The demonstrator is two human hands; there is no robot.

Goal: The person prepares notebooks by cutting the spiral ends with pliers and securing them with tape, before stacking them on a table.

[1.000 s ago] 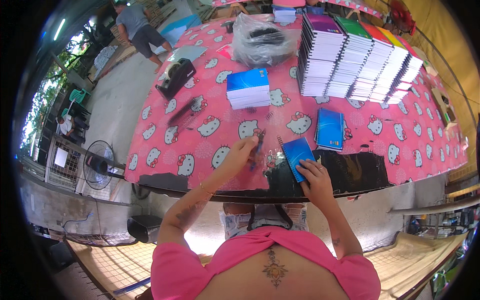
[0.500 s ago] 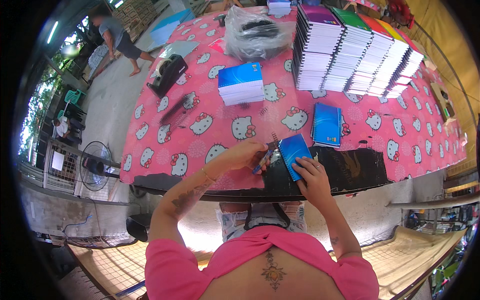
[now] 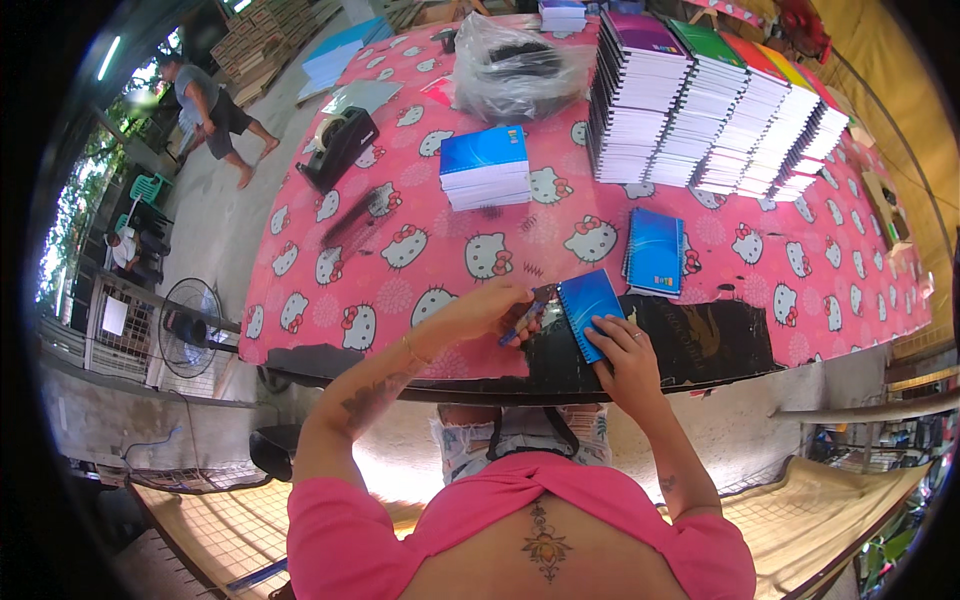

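A small blue spiral notebook (image 3: 588, 296) lies slightly tilted on the black patch at the table's near edge. My right hand (image 3: 628, 348) rests on its lower right part, fingers spread flat over the cover. At the notebook's upper left corner, by the end of its coil, my left hand (image 3: 503, 308) is closed round blue-handled pliers (image 3: 520, 326); their jaws are mostly hidden by the fingers. A short loose piece of coil (image 3: 533, 269) lies just beyond that corner. More blue spiral notebooks (image 3: 655, 250) lie a little farther off to the right.
A stack of blue-covered pads (image 3: 484, 180) stands mid-table, a black tape dispenser (image 3: 340, 148) left of it. Tall stacks of spiral notebooks (image 3: 640, 110) fill the back right beside a plastic bag (image 3: 515, 75) of dark coils. A fan (image 3: 190, 328) stands left; a person (image 3: 215, 110) walks beyond.
The coil end that stuck out at the notebook's top has come off and lies loose on the table. My left hand has shifted slightly; the person at the back has moved left.
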